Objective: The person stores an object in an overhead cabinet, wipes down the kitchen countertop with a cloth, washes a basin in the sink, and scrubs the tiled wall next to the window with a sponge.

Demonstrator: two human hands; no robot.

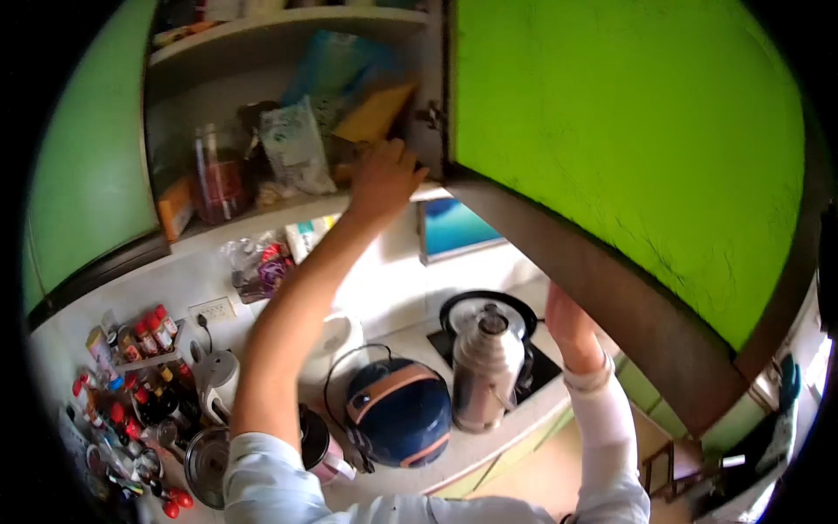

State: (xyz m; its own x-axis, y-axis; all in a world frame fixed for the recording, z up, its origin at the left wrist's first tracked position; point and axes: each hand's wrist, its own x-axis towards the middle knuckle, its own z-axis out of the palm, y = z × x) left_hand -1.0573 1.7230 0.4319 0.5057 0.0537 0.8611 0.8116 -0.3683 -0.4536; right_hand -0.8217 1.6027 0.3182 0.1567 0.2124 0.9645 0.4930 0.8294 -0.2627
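My left hand (384,179) reaches into the open wall cabinet, at the right end of its lower shelf (297,205). Its fingers are bent at the lower edge of a yellow-brown packet (374,113); what they hold, if anything, is hidden. Just left of it stands a whitish plastic bag (297,148), with a blue bag (332,65) behind and above. My right hand (566,314) is raised beside the bright green cabinet door (628,157), its fingers hidden behind the door's lower edge.
Below, the counter holds a steel flask (489,375), a dark blue rounded appliance (400,410), a white kettle (216,380) and several bottles (153,332). A clear jar (218,179) stands on the shelf. The open door juts out at head height on the right.
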